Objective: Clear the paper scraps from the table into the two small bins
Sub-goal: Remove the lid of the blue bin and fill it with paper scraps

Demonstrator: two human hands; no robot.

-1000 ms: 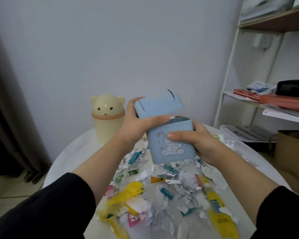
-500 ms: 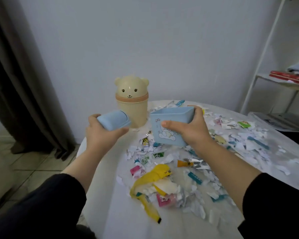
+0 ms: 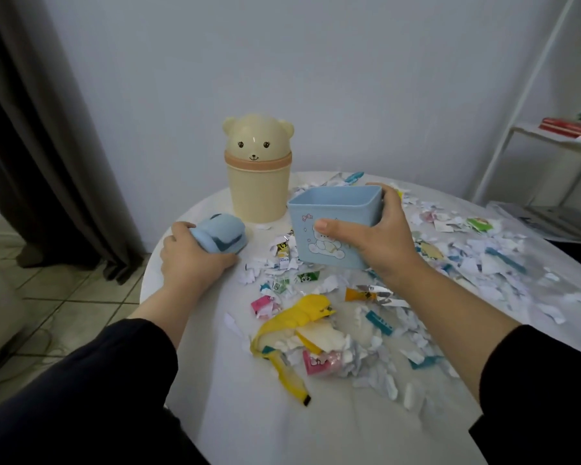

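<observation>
Hanging at far left: dark curtain point(image 3: 47, 129), down to a tiled floor point(image 3: 64, 290).

Round white table point(image 3: 215, 380) fills the middle of the view. Black sleeves on both forearms.

Left hand point(image 3: 195, 263): low over the table's left edge, fingers curled round the blue lid point(image 3: 220, 238), grasping it from behind. The lid lies on its side with the dark slot facing right. I cannot tell whether it touches the tabletop.

Bear-shaped bin point(image 3: 257, 182): cream, upright at the far side of the table, just behind the lid, with its domed bear-head top on. Neither hand touches it.

Blue bin point(image 3: 332, 226): square, open at the top, inside looks empty. It sits just right of the bear-shaped bin, near the table's middle, with its base among the litter. Whether it rests there or is lifted is unclear. A bear print is on the near face.

Right hand point(image 3: 379, 239): grasping the blue bin, thumb pressed flat across the near face above the print, fingers wrapped round the far right corner at the rim.

Paper scraps point(image 3: 467, 263): white, teal, green and pink bits strewn from below the blue bin across the right half of the table, none in the blue bin. A torn yellow wrapper point(image 3: 299, 317) lies in the near heap, between the forearms.

Far right: white shelf unit point(image 3: 534, 135) against the wall, with a red book point(image 3: 571, 125) on one shelf.
</observation>
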